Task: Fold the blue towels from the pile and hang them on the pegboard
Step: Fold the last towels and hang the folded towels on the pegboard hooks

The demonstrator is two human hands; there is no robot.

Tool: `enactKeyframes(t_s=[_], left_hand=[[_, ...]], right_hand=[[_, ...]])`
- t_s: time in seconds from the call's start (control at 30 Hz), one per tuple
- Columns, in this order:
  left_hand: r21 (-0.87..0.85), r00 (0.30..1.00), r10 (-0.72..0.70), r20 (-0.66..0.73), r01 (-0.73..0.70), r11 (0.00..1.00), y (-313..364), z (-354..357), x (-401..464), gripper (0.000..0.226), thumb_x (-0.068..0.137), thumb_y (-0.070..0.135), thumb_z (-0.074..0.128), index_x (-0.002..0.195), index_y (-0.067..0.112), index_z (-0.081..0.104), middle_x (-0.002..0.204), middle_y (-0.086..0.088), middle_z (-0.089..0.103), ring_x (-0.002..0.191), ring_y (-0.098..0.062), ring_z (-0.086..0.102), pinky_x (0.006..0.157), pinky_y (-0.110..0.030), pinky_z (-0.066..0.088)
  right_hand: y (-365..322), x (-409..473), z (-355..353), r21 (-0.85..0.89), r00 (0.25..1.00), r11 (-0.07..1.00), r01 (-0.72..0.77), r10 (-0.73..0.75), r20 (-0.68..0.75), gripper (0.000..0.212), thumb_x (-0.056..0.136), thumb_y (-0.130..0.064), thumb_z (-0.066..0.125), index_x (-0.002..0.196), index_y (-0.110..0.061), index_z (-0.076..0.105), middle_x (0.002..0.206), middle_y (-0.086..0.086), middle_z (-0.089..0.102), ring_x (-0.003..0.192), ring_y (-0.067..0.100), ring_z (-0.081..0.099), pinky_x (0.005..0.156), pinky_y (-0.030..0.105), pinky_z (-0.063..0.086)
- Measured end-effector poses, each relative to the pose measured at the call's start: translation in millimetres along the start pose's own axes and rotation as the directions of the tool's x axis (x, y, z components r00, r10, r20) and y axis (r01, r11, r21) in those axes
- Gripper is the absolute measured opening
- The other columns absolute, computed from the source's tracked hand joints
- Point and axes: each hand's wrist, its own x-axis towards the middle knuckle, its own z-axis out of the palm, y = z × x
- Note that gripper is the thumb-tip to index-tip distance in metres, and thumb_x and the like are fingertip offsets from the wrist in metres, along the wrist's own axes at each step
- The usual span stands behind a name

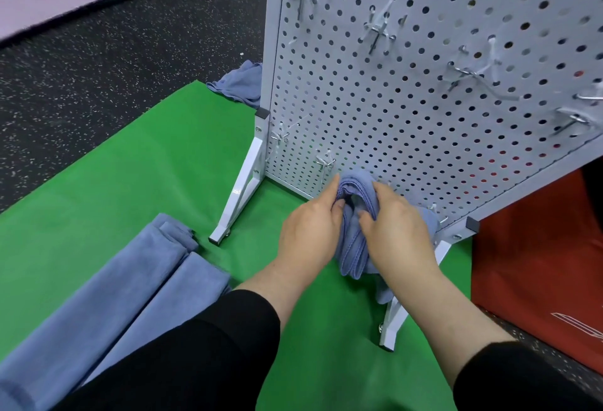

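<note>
I see both hands closed on one folded blue towel [354, 214] right against the bottom edge of the white pegboard [424, 84]. The left hand [310, 234] curls round the towel's left side, thumb tucked into the fold and fingers wrapped behind the cloth. The right hand [396, 227] grips the right side, fingertips pressed in at the top of the bundle and thumb pinching toward the middle. Between the two hands the towel bunches up into a rounded hump, and its doubled end hangs down below the grip toward the green mat [163, 165].

Just above and left of the grip a small metal hook [324, 162] sticks out of the board's lowest row; I cannot tell whether the towel is caught on a hook, since the hands cover that spot. More hooks [378, 30] sit well above the grip, all bare.

To the lower left of the hands, two more blue towels [130, 290] lie folded long on the mat, side by side and touching. Far up and left of the grip, behind the board's edge, a crumpled blue towel [239, 84] rests at the mat's corner. A red mat [538, 263] lies to the right of the grip, behind the board's foot [394, 322].
</note>
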Motion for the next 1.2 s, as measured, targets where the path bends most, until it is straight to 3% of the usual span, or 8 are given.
enactKeyframes(t_s=[0.17, 0.3, 0.6, 0.7, 0.77, 0.87, 1.0, 1.2], left_hand=[[-0.053, 0.977, 0.050, 0.208, -0.040, 0.998, -13, 6, -11, 0.082, 0.099, 0.034, 0.051, 0.160, 0.041, -0.004, 0.138, -0.003, 0.061, 0.115, -0.031, 0.061, 0.091, -0.041, 0.051], [-0.209, 0.960, 0.045, 0.277, 0.014, 0.978, -28, 5, -27, 0.088, 0.096, 0.025, 0.054, 0.158, 0.045, -0.006, 0.156, 0.004, 0.046, 0.137, -0.022, 0.051, 0.110, -0.041, 0.044], [-0.012, 0.981, 0.000, 0.193, 0.002, 1.000, -45, -20, -41, 0.053, 0.098, 0.017, 0.050, 0.150, 0.027, 0.045, 0.132, -0.006, 0.067, 0.117, -0.030, 0.063, 0.097, -0.040, 0.050], [0.058, 0.997, 0.029, 0.068, -0.033, 0.998, -47, -50, -47, 0.038, 0.100, 0.019, 0.049, 0.136, 0.026, 0.060, 0.108, -0.010, 0.076, 0.097, -0.033, 0.067, 0.083, -0.039, 0.052], [0.053, 0.999, 0.047, -0.017, -0.046, 0.998, -52, -77, -50, 0.031, 0.100, 0.022, 0.051, 0.127, 0.026, 0.066, 0.095, -0.010, 0.076, 0.085, -0.034, 0.067, 0.076, -0.040, 0.052], [0.037, 0.992, 0.008, -0.128, -0.004, 0.999, -68, -118, -60, 0.024, 0.100, 0.025, 0.055, 0.119, 0.024, 0.069, 0.086, -0.009, 0.075, 0.079, -0.034, 0.066, 0.072, -0.040, 0.053], [0.175, 0.986, -0.050, -0.161, 0.079, 0.981, -100, -171, -90, 0.019, 0.099, 0.027, 0.057, 0.109, 0.021, 0.072, 0.085, -0.008, 0.075, 0.081, -0.034, 0.067, 0.072, -0.041, 0.052], [0.437, 0.968, -0.234, 0.092, 0.172, 0.883, -148, -215, -133, 0.028, 0.096, 0.042, 0.061, 0.093, 0.017, 0.073, 0.090, -0.008, 0.074, 0.089, -0.032, 0.067, 0.072, -0.036, 0.050]], right_hand=[[-2, -10, 10, 0.035, 0.999, 0.999, -0.036, 0.035, 0.041, 0.050, 0.101, -0.021, 0.050, 0.149, -0.013, 0.038, 0.107, 0.016, 0.069, 0.097, 0.036, 0.062, 0.076, 0.040, 0.046], [-6, -24, 16, 0.104, 0.990, 0.986, -0.129, 0.122, 0.076, 0.060, 0.102, -0.021, 0.052, 0.157, -0.019, 0.028, 0.111, 0.016, 0.069, 0.103, 0.037, 0.063, 0.083, 0.041, 0.048], [-6, -56, 45, 0.218, 0.964, 0.950, -0.224, 0.182, 0.194, 0.017, 0.096, -0.025, 0.062, 0.107, -0.014, 0.065, 0.097, 0.012, 0.072, 0.093, 0.035, 0.063, 0.077, 0.035, 0.046], [-7, -79, 53, 0.059, 0.941, 0.977, -0.205, 0.180, 0.287, 0.040, 0.097, -0.038, 0.059, 0.065, -0.014, 0.054, 0.067, 0.007, 0.058, 0.072, 0.031, 0.054, 0.067, 0.036, 0.044], [-16, -94, 56, 0.031, 0.951, 0.992, -0.123, 0.109, 0.291, 0.042, 0.098, -0.041, 0.058, 0.065, -0.016, 0.054, 0.065, 0.002, 0.059, 0.071, 0.029, 0.057, 0.064, 0.035, 0.041], [-40, -112, 67, 0.205, 0.973, 0.972, 0.116, -0.153, 0.172, 0.020, 0.098, -0.035, 0.060, 0.095, -0.020, 0.073, 0.091, -0.002, 0.073, 0.087, 0.021, 0.066, 0.079, 0.034, 0.051], [-86, -128, 90, 0.305, 0.870, 0.842, 0.444, -0.487, 0.079, 0.031, 0.096, -0.034, 0.053, 0.114, -0.018, 0.072, 0.117, -0.002, 0.070, 0.109, 0.017, 0.063, 0.101, 0.031, 0.045], [-115, -145, 131, 0.132, 0.732, 0.804, 0.580, -0.585, 0.349, 0.048, 0.096, -0.039, 0.041, 0.139, -0.027, 0.059, 0.154, -0.003, 0.048, 0.143, 0.019, 0.042, 0.118, 0.045, 0.032]])
